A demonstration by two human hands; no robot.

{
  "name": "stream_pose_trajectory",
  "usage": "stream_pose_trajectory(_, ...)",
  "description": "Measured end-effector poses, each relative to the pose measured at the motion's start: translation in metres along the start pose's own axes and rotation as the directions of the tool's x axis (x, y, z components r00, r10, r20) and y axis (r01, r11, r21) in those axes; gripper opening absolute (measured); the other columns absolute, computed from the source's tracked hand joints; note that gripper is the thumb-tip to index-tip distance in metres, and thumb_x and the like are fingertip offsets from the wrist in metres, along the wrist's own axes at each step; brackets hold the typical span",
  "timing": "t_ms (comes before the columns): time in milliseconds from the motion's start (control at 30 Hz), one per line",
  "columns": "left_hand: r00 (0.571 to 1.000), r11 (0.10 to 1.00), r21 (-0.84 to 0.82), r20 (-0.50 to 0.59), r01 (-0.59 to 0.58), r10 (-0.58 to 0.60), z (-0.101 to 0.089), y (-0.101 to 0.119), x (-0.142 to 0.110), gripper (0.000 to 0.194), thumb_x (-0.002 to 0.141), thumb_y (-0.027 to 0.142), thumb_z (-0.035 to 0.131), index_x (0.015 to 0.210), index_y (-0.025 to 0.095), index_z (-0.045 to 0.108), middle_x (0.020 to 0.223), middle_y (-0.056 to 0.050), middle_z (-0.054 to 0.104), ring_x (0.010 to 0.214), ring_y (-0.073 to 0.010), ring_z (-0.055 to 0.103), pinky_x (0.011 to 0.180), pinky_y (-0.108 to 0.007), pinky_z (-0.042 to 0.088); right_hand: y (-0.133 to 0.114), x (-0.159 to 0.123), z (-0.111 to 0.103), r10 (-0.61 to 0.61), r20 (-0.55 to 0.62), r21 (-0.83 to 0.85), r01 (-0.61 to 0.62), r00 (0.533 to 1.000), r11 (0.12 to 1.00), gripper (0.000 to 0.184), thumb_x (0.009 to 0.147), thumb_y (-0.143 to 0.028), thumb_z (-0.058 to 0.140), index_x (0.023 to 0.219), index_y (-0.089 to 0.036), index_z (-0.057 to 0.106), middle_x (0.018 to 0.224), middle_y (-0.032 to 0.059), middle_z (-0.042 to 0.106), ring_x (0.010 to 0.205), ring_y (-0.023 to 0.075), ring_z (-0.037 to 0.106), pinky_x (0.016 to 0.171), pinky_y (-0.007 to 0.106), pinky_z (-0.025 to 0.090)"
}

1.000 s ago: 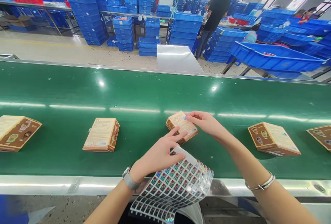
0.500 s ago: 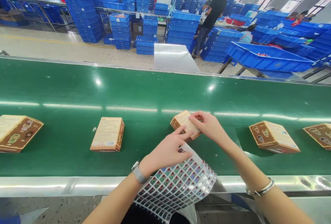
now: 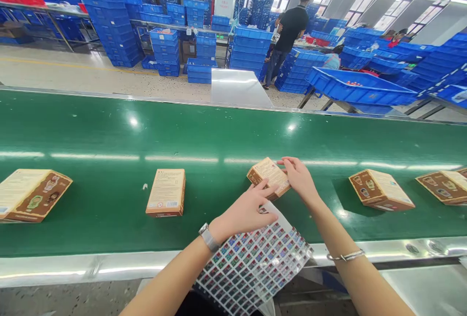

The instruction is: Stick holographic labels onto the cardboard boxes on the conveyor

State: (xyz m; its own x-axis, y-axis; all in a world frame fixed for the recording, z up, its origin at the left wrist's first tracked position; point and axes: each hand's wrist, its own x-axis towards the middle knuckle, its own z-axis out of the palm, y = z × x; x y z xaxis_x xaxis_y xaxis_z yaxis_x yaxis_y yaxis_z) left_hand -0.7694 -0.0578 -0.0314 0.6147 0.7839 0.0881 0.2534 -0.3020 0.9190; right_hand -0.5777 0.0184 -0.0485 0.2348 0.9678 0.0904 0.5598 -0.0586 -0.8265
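A small cream-and-brown printed carton (image 3: 268,170) lies on the green conveyor belt in front of me, turned at an angle. My left hand (image 3: 251,209) pinches the top edge of a sheet of shiny square stickers (image 3: 255,257) between thumb and fingers, while its outstretched fingers touch the carton's near side. The sheet hangs over the belt's near metal edge. At the carton's right end, my right hand (image 3: 297,177) closes its curled fingers on the far-right edge. Its palm side is hidden, and I cannot see a loose sticker in it.
Similar cartons lie along the green belt (image 3: 109,126): one upright-facing carton (image 3: 166,192) and a tilted one (image 3: 36,196) at left, others (image 3: 379,189) at right. Beyond the belt are a metal plate (image 3: 239,87), stacked blue crates (image 3: 104,19), a large blue tray (image 3: 361,87) and a standing person (image 3: 288,31).
The right fingers have shifted from the carton's top face to its far-right edge. The left hand still holds the sheet. Cartons at left appear farther right; the head view has shifted slightly.
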Motion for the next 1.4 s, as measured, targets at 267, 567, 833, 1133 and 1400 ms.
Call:
stream_pose_trajectory(267,0.902,0.860,-0.443,-0.213,0.253,-0.375,-0.018,0.029,-0.065,0.026,0.084,0.039,0.064,0.070,0.016,0.065,0.063,0.001,0.063,0.057,-0.0128,0.055,0.053,-0.023,0.041,-0.049,-0.062,-0.067,-0.211,0.395,0.021,0.221,0.894,0.975,0.044,0.089,-0.065,0.054,0.095,-0.026,0.072,0.098,0.0067,0.075,0.091,0.0260,0.069,0.082,0.038,0.056)
stream_pose_trajectory(567,0.819,0.723,-0.615,-0.210,0.314,-0.534,-0.018,0.033,-0.102,0.036,0.064,0.036,0.080,0.093,0.016,0.075,0.070,-0.001,0.067,0.057,-0.0106,0.050,0.052,-0.019,0.039,-0.078,-0.118,-0.052,-0.244,0.628,0.129,0.210,0.739,0.969,0.033,0.089,-0.045,0.066,0.115,-0.025,0.071,0.075,0.0019,0.071,0.066,0.0188,0.068,0.058,0.028,0.057)
stream_pose_trajectory(833,0.763,0.788,-0.535,-0.356,0.307,-0.539,-0.008,0.034,-0.108,0.029,0.081,0.043,0.070,0.077,0.015,0.079,0.060,-0.002,0.064,0.056,-0.0124,0.048,0.054,-0.023,0.039,-0.072,-0.121,-0.039,-0.695,0.422,-0.013,0.771,0.582,0.637,0.015,0.100,-0.029,0.057,0.111,-0.025,0.066,0.098,0.0034,0.075,0.088,0.0204,0.070,0.079,0.034,0.056)
stream_pose_trajectory(1133,0.798,0.832,-0.436,-0.332,0.342,-0.503,-0.012,0.043,-0.107,0.028,0.082,0.038,0.064,0.070,0.015,0.073,0.056,0.001,0.054,0.055,-0.0114,0.041,0.052,-0.023,0.034,-0.078,-0.129,-0.030,-0.811,0.421,-0.160,0.913,0.407,0.375,0.016,0.102,-0.012,0.049,0.099,-0.018,0.063,0.108,0.0100,0.073,0.102,0.0251,0.066,0.096,0.045,0.043)
stream_pose_trajectory(1400,0.788,0.874,-0.361,-0.407,0.326,-0.462,-0.013,0.037,-0.112,0.024,0.085,0.034,0.063,0.073,0.017,0.075,0.063,-0.003,0.069,0.058,-0.0150,0.056,0.055,-0.025,0.043,-0.082,-0.127,-0.038,-0.767,0.406,0.012,0.837,0.496,0.548,0.012,0.098,-0.016,0.056,0.093,-0.024,0.064,0.110,0.0061,0.074,0.105,0.0232,0.067,0.090,0.038,0.051)
